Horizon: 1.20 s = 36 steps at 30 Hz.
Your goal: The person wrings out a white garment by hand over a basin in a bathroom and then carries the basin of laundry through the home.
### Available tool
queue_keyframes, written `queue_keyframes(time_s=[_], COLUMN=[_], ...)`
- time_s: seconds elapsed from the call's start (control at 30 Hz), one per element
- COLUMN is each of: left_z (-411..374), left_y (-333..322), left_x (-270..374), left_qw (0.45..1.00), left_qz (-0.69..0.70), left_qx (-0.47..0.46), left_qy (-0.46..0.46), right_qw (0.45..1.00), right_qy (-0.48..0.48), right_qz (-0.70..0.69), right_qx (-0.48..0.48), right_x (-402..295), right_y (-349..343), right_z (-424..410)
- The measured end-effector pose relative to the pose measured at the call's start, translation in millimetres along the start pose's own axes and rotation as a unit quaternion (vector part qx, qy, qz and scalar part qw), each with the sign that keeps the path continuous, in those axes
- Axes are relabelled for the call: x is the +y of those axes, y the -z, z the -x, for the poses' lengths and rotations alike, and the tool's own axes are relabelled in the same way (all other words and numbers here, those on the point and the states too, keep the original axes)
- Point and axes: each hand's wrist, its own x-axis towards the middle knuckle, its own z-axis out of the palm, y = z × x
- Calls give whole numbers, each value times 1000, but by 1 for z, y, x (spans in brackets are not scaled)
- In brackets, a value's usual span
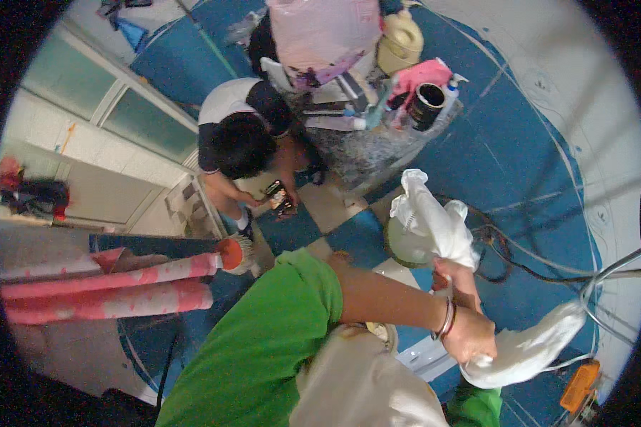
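Observation:
My left hand (pixel 469 336), with bangles at the wrist, is closed on a length of white cloth (pixel 534 347) that reaches right to a bent metal bar. Just above, my right hand (pixel 454 275) grips a bunched white cloth (pixel 435 227); its forearm is partly hidden behind my left hand. The upper cloth spreads over a pale round bucket or basin (pixel 400 243). Whether both lengths are one cloth cannot be told. My left forearm crosses the view from a green sleeve.
A person (pixel 240 139) crouches ahead with a phone (pixel 279 197). Beyond are a plastic-covered surface (pixel 363 149) with bottles and a dark can (pixel 427 107), and a cream jug (pixel 400 40). Pink-and-white rolls (pixel 112 293) lie left. Hoses (pixel 555 275), a metal bar (pixel 593 288) and an orange object (pixel 579 385) are right.

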Motion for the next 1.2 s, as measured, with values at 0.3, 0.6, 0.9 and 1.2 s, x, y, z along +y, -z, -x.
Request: queue_keyframes(time_s=[0.3,0.6,0.9,1.2], left_z=[-15,24,65,43], left_y=[-13,22,-2,-17], left_x=[-25,9,-29,-44], left_qw=[993,995,863,805], left_qz=[21,52,167,361], left_qx=[-112,74,342,375], left_qy=[-10,-28,333,286], right_qw=[973,979,724,954], right_qy=[112,168,639,229], right_qz=[202,-111,165,187], right_qx=[29,13,201,36], right_x=[4,24,28,25], right_y=[25,17,4,59], right_z=[-16,-1,-7,15])
